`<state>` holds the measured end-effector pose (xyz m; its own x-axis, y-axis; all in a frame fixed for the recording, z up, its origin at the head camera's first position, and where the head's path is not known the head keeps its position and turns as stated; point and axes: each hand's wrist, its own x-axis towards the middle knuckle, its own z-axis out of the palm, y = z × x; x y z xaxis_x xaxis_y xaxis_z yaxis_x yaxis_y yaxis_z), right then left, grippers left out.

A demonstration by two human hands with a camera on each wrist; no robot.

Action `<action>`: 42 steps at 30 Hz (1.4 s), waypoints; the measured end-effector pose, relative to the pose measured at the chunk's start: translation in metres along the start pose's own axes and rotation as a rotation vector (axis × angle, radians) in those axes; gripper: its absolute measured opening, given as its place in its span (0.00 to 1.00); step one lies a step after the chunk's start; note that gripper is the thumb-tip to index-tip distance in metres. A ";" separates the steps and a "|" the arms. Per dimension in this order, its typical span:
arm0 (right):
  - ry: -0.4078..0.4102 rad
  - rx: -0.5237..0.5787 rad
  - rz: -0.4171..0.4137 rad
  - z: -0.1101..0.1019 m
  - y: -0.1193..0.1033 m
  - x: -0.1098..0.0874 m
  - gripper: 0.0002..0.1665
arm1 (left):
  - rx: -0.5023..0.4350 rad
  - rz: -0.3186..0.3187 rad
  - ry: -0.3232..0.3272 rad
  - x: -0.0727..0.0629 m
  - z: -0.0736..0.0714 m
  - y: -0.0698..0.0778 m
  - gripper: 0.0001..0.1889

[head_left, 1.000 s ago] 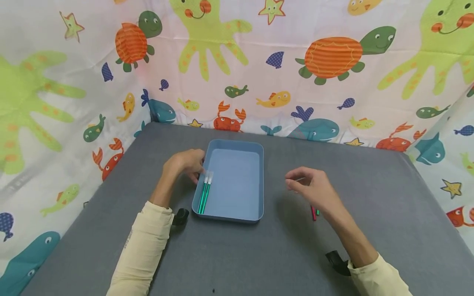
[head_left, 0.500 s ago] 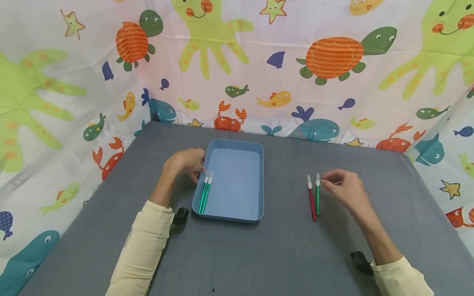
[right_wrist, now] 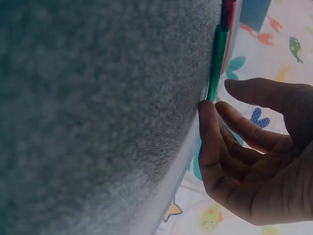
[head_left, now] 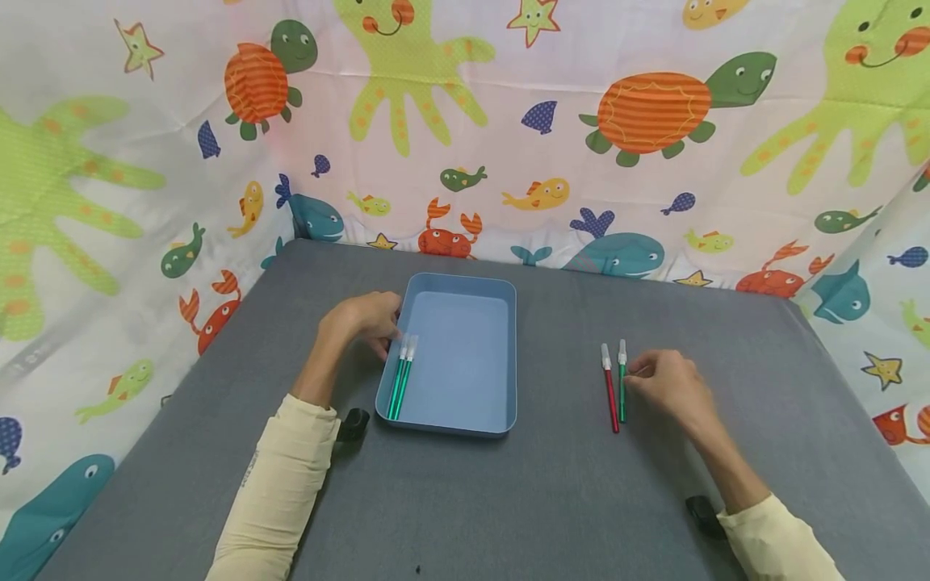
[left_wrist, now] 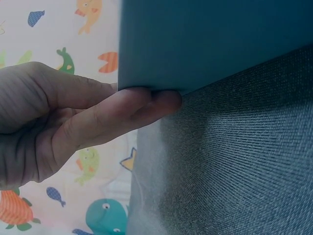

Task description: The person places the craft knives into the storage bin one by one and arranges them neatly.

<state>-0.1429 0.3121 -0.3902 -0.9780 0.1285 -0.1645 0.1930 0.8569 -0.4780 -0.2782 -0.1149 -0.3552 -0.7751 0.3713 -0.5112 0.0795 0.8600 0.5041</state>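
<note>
A shallow blue tray (head_left: 465, 355) lies on the grey tabletop, with two green marker pens (head_left: 401, 387) side by side along its left wall. My left hand (head_left: 366, 319) holds the tray's left rim, thumb and fingers on either side of the wall (left_wrist: 205, 44) in the left wrist view. To the right of the tray lie a red marker pen (head_left: 610, 395) and a green marker pen (head_left: 622, 391), both with whitish caps. My right hand (head_left: 672, 387) is at the green one's right side. In the right wrist view, its thumb and fingertips are apart near that pen (right_wrist: 217, 61).
The grey cloth-covered table (head_left: 552, 484) has a sea-animal curtain (head_left: 508, 121) standing along its back and sides. A black wrist strap piece (head_left: 353, 425) is at the left cuff, and another black piece (head_left: 705, 516) is at the right cuff.
My right hand has moved right from the space beside the tray to the green marker pen, then slightly nearer to me. My left hand, the tray and the pens have stayed put.
</note>
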 end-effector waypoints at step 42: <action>0.005 -0.120 0.075 -0.011 -0.023 -0.002 0.26 | -0.016 -0.008 0.004 -0.003 0.001 -0.002 0.22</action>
<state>-0.1465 0.2977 -0.3695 -0.9615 0.1966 -0.1919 0.2551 0.8982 -0.3579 -0.2756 -0.1174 -0.3555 -0.7783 0.3632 -0.5122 0.0636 0.8572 0.5111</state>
